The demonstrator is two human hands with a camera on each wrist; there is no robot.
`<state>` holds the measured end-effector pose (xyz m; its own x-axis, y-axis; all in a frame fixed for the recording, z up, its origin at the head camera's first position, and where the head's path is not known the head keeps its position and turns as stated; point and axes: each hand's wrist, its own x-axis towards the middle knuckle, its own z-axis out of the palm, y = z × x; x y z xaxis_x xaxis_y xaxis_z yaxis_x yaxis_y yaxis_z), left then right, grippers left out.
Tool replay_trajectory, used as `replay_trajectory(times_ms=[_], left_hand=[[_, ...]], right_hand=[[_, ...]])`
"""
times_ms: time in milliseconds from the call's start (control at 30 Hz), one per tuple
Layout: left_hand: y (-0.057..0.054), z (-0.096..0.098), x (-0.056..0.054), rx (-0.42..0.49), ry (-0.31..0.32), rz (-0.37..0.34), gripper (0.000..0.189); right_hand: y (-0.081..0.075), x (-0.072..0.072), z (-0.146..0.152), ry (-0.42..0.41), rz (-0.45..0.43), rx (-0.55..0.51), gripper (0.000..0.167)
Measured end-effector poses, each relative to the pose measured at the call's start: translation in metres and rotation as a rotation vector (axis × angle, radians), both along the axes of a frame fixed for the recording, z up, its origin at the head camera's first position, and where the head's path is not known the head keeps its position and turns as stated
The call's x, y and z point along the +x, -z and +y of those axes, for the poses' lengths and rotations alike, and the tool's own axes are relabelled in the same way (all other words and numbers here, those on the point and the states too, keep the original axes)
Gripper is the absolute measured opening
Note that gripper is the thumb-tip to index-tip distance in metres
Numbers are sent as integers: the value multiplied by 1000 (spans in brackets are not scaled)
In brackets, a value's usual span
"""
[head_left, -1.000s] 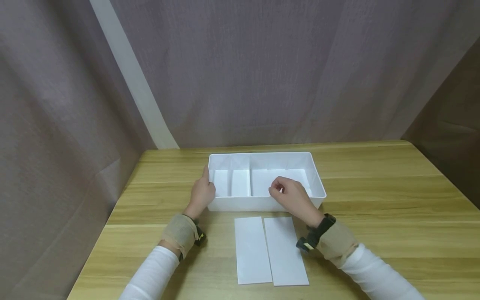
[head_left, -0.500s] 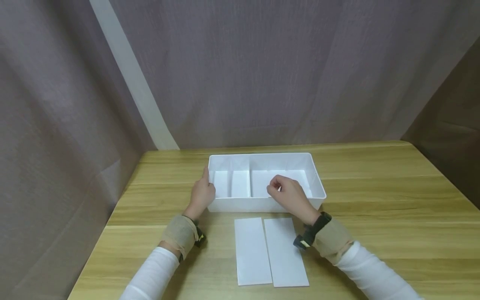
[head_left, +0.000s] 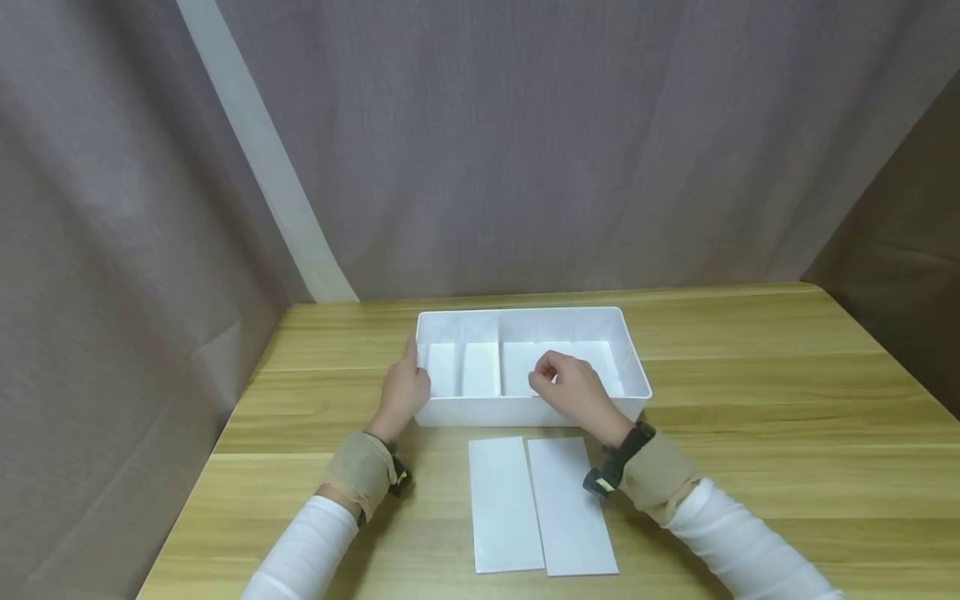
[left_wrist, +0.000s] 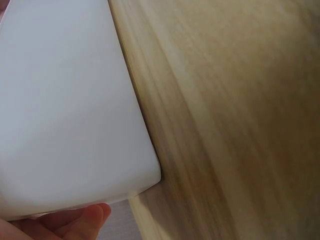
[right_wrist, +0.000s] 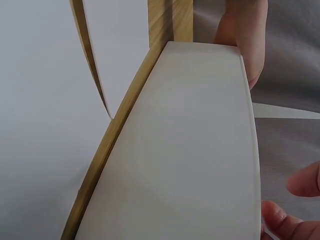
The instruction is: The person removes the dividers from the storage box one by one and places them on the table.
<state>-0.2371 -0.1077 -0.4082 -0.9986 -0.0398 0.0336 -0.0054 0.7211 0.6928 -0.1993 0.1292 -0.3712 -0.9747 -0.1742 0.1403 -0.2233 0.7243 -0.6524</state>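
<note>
A long white divided box (head_left: 525,410) stands on the wooden table. My left hand (head_left: 405,387) grips its left end, index finger along the outer wall and thumb at the rim. In the left wrist view the fingers (left_wrist: 85,220) lie against that end wall. My right hand (head_left: 577,390) is over the front rim, right of the centre, its fingers loosely bent. Thumb and fingers (right_wrist: 287,222) stand apart in the right wrist view, with nothing seen between them; the lower fingertips are right at the rim, partly hidden behind the wall.
Two flat white panels (head_left: 506,505) lie side by side on the table (head_left: 765,433) in front of the box. Thin dividers (head_left: 498,358) split the box's left part into two narrow compartments. A grey curtain (head_left: 525,150) hangs behind the table.
My right hand has slid a little to the left along the front rim of the box. The left hand keeps its place at the left end.
</note>
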Motion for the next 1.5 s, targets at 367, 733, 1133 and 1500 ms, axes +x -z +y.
replay_trajectory(times_ms=[367,733,1133,1500], left_hand=[[3,0,-2,-11,-1,22,57],[1,0,-1,0,-1,9,58],[1,0,-2,-9,-11,10,57],[-1,0,-2,-18,-13,34,57]], right_hand=[[5,-4,-2,-5,-52,20,18],[5,-6,-5,-8,-58,23,19],[5,-8,-10,-10,-51,33,18],[5,-10,-14,-23,-47,35,18]])
